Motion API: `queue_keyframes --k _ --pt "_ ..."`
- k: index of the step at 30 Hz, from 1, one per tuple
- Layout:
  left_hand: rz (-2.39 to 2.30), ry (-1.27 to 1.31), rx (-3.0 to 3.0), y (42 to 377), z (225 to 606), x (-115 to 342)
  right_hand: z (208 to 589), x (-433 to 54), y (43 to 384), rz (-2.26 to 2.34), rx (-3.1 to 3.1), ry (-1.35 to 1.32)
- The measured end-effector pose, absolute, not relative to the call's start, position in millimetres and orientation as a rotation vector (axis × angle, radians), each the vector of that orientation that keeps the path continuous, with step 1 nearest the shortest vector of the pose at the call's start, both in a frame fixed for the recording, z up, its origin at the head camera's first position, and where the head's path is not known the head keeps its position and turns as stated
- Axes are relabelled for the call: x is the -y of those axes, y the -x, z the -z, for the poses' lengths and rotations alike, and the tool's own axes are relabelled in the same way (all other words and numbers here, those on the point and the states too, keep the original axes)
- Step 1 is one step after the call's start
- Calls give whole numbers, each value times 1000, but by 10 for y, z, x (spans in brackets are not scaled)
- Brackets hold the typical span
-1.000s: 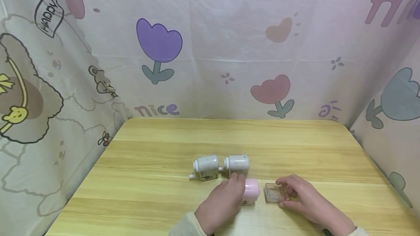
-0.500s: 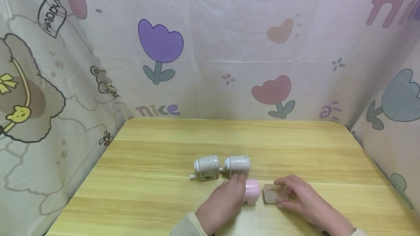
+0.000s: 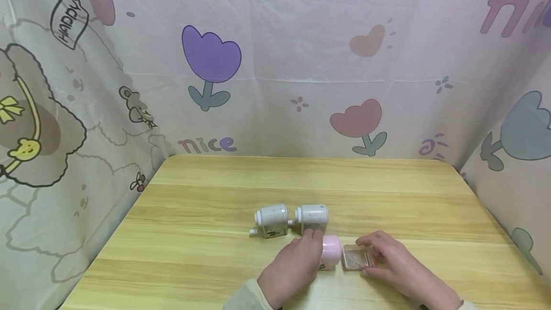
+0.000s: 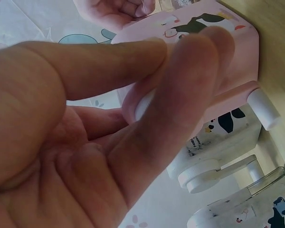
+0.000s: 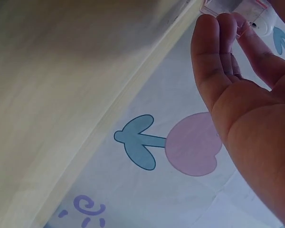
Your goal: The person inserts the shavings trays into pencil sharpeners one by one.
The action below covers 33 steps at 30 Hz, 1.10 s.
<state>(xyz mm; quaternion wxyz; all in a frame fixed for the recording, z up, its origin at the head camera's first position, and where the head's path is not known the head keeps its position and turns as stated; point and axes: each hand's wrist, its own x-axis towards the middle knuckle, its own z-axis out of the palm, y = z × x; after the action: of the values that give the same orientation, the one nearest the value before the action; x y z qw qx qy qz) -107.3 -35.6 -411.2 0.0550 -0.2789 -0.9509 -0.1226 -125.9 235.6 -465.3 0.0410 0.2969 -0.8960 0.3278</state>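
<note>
A pink hand-crank pencil sharpener stands on the table, its front side hidden in the head view by my left hand. That hand grips it with thumb and fingers, as the left wrist view shows close to the crank's white knob. My right hand holds a clear plastic drawer by its right end, between thumb and fingers. The drawer has pale bits inside and lies just right of the pink sharpener, very close to it. In the right wrist view only a corner of the drawer shows.
Two grey-white crank pencil sharpeners stand behind the pink one: one on the left, another partly behind my left fingers. The wooden table ends at a printed cloth at the back and sides.
My right hand has slid the clear drawer leftward, right up near the pink sharpener. The left hand keeps its grip, and the two grey-white sharpeners stay in place.
</note>
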Motion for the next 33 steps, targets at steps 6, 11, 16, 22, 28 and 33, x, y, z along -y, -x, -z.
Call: queue_keyframes --k 6,11,16,22,28,33 --pt "363 844 2885 1070 4112 354 4683 -2329 1271 -982 2713 -961" --pt "371 835 2897 1067 4111 358 4678 -2295 1277 -957 2697 -994" --pt "361 826 2891 1066 4106 367 4666 -2256 1295 -958 2712 -1028" --pt "373 820 2907 1076 4095 358 4663 -2226 1302 -960 2714 -1037" --pt "409 821 2934 1074 4090 351 4671 -2201 1301 -948 2687 -1045" --pt "401 821 2933 1066 4087 344 4668 -2173 1301 -964 2697 -1049"
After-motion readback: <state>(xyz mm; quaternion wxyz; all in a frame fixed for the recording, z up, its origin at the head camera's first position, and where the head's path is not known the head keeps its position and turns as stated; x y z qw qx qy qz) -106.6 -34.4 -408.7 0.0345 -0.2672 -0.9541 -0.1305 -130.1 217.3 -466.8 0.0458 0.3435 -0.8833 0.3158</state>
